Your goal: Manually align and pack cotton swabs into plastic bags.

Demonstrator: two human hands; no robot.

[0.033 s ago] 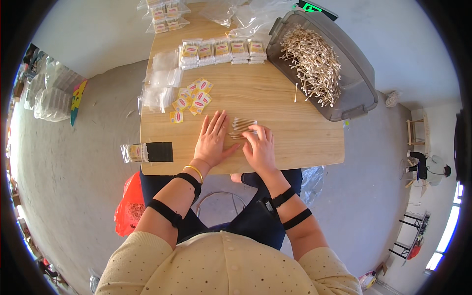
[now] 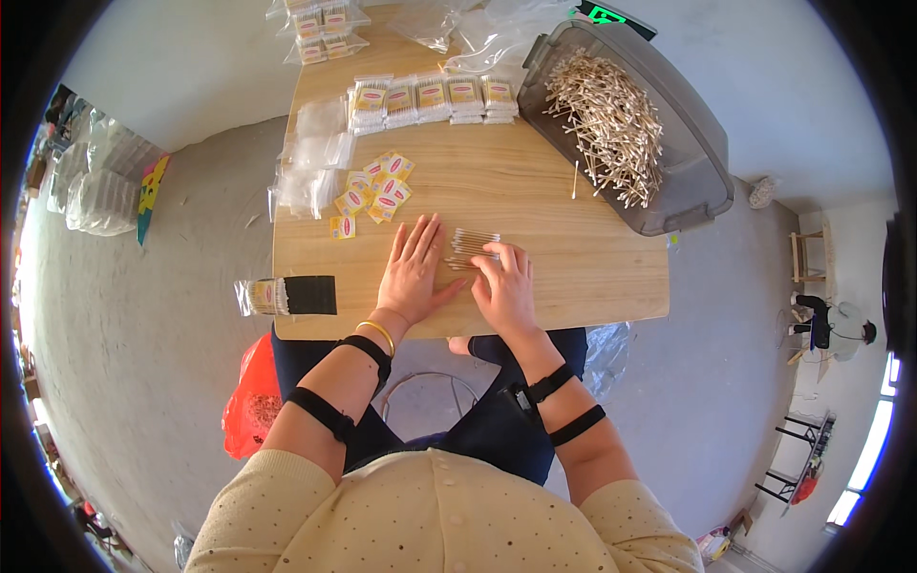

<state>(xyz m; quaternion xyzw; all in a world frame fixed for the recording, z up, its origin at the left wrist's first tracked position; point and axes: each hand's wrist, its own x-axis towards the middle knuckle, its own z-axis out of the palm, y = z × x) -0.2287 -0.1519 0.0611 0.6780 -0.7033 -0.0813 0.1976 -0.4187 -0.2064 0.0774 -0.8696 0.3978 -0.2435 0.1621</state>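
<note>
A small row of cotton swabs (image 2: pixel 470 243) lies side by side on the wooden table (image 2: pixel 583 277), in front of me. Flat on the tabletop just left of them rests my left hand (image 2: pixel 413 272), fingers stretched out and thumb pointing toward the swabs' near side. My right hand (image 2: pixel 506 291) has its fingers bent around the right ends of the swabs, with the fingertips on them. Yellow-and-white label cards (image 2: pixel 382 186) lie scattered beyond my left hand. A grey plastic bin (image 2: pixel 693 124) tilts toward me at the far right, holding a heap of loose swabs (image 2: pixel 611 124).
Packed swab bags (image 2: pixel 430 98) stand in a row at the back. Clear empty bags (image 2: pixel 315 177) are stacked at the left edge. A filled packet with a black strip (image 2: pixel 310 295) juts over the near left edge. One loose swab (image 2: pixel 574 180) lies by the bin. A red bag (image 2: pixel 253 401) hangs below.
</note>
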